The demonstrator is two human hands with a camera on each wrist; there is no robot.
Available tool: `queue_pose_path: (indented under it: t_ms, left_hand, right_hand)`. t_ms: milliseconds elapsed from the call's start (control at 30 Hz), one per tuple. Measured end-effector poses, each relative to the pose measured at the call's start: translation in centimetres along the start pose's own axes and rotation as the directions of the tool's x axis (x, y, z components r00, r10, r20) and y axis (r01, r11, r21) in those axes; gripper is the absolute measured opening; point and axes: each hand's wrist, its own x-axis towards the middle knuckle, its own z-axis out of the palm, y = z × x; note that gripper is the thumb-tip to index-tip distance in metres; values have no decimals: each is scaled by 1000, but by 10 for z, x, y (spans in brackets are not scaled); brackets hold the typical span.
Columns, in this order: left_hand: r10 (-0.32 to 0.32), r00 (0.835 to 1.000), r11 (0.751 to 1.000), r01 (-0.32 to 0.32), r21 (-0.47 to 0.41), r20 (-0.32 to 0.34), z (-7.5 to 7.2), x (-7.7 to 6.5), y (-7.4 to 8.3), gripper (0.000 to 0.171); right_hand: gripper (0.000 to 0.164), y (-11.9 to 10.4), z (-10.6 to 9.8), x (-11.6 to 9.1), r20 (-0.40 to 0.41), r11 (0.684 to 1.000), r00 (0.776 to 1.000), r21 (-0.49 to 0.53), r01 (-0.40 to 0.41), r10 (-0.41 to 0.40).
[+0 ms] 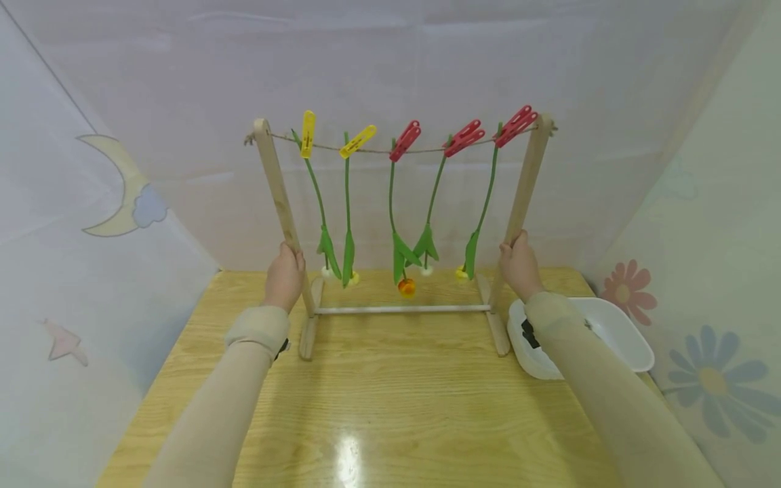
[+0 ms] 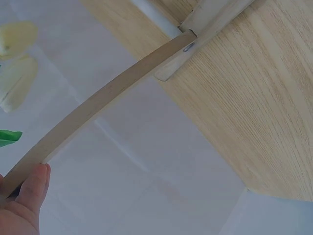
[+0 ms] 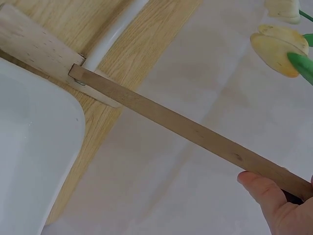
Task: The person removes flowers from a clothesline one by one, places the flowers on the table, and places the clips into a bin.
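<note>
A wooden drying rack (image 1: 282,203) stands on the table, with a twine line (image 1: 421,150) strung between its two posts. Two yellow clothespins (image 1: 308,134) and three red clothespins (image 1: 465,137) hold artificial tulips by their stems, heads down. The blooms are white, yellow and orange; an orange tulip (image 1: 406,287) hangs near the middle. My left hand (image 1: 285,276) grips the left post partway up, thumb along its edge in the left wrist view. On the opposite side my right hand (image 1: 521,266) holds the right post (image 3: 161,117) at a similar height.
To the right of the rack, a white plastic basin (image 1: 616,332) sits close by the rack's foot, partly behind my right forearm. A white crossbar (image 1: 403,309) joins the feet. Pale patterned sheets (image 1: 390,68) surround the wooden table (image 1: 390,393) at back and sides.
</note>
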Motion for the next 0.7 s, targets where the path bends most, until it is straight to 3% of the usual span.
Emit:
queue_pose_path:
  t_ms: [267, 700]
  left_hand:
    - [17, 1000, 1000, -17, 2, -18, 0, 0, -2, 27]
    - [22, 1000, 1000, -22, -7, 6, 1, 1, -3, 26]
  right_hand:
    - [25, 1, 1, 1, -1, 1000, 1000, -16, 27, -27]
    - [29, -1, -2, -1, 30, 1000, 1000, 16, -5, 5]
